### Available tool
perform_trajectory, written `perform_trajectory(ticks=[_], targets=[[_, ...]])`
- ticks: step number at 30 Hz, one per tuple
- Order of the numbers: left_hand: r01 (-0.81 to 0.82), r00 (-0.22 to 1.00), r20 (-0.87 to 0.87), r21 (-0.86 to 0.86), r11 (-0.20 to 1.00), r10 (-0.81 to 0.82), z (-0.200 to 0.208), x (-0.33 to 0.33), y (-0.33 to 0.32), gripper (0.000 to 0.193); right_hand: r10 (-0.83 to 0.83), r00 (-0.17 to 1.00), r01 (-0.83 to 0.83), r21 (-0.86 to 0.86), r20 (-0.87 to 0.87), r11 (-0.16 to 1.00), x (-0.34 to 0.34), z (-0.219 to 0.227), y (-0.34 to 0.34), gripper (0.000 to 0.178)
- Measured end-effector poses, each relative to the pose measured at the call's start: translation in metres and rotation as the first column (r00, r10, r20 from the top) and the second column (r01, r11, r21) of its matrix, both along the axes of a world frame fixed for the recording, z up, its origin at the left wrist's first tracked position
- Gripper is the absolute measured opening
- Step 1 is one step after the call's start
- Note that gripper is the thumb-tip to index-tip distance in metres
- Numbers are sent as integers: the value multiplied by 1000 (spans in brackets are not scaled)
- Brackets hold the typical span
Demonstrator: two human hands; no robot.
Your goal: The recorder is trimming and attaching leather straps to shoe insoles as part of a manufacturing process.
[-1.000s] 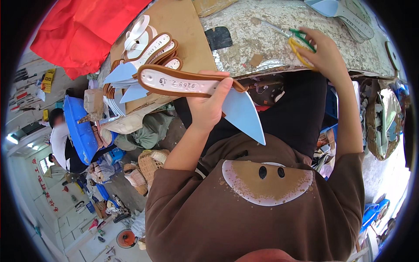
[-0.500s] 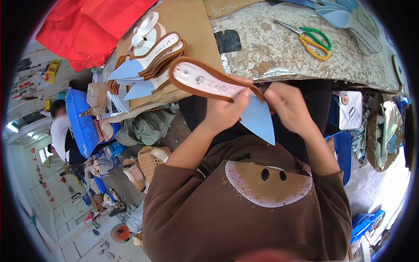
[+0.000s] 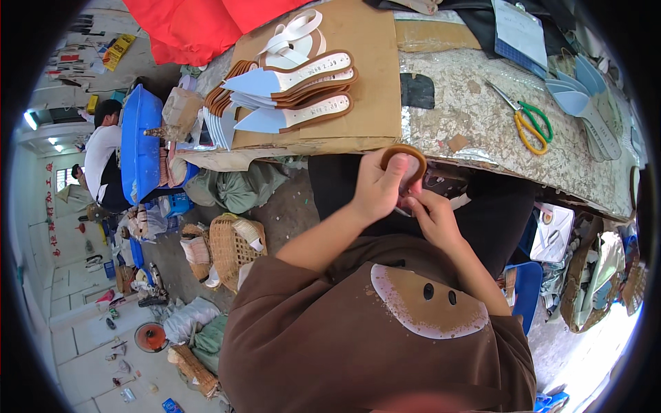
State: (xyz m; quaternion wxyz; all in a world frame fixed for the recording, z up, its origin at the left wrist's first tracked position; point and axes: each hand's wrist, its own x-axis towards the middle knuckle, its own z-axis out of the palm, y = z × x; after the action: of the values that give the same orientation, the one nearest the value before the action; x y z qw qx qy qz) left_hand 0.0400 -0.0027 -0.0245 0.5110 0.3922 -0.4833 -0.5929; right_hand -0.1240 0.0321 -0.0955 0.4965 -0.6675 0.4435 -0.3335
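Note:
Over my lap, at the table's front edge, a brown-edged shoe insole [image 3: 405,149] is seen nearly end-on. My left hand [image 3: 377,189] grips it, thumb laid along its pale inner face. My right hand [image 3: 435,219] is closed at its lower end, fingertips pinched against it; the pointed front part is mostly hidden. On brown cardboard to the left lies a stack of similar insoles [image 3: 313,72], white at the heel and light blue at the pointed toe. White straps [image 3: 292,38] on a sole lie behind the stack.
Scissors [image 3: 529,124] with green and yellow handles lie on the worn table [image 3: 461,82]. More blue insoles [image 3: 585,103] are fanned at right, near a clipboard [image 3: 520,34]. A blue tub [image 3: 141,148] and woven basket [image 3: 231,244] stand left; another person [image 3: 103,151] sits beyond.
The insole has turned from lying broadside to nearly end-on, its blue toe no longer plain to see. My right hand has moved lower. The whole view has shifted, showing more of the table.

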Motion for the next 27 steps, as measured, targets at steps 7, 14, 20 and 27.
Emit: perform_trajectory(ticks=[7,14,20,27], targets=[[-61,223,745,-633,772,629,53,101,-144,46,-209,978,208,-91,0,974,-47,11,-11,14],[335,-99,559,-761,556,823,2,133,-178,63,-343,939,342,83,1,936,-76,4,1,15],[397,-11,583,-743,539,813,7,93,-141,52,-393,911,380,-119,-126,917,-124,11,-7,13],[488,-30,687,-624,610,726,-2,95,-81,49,-771,560,648,-419,-304,636,-286,10,-5,16]])
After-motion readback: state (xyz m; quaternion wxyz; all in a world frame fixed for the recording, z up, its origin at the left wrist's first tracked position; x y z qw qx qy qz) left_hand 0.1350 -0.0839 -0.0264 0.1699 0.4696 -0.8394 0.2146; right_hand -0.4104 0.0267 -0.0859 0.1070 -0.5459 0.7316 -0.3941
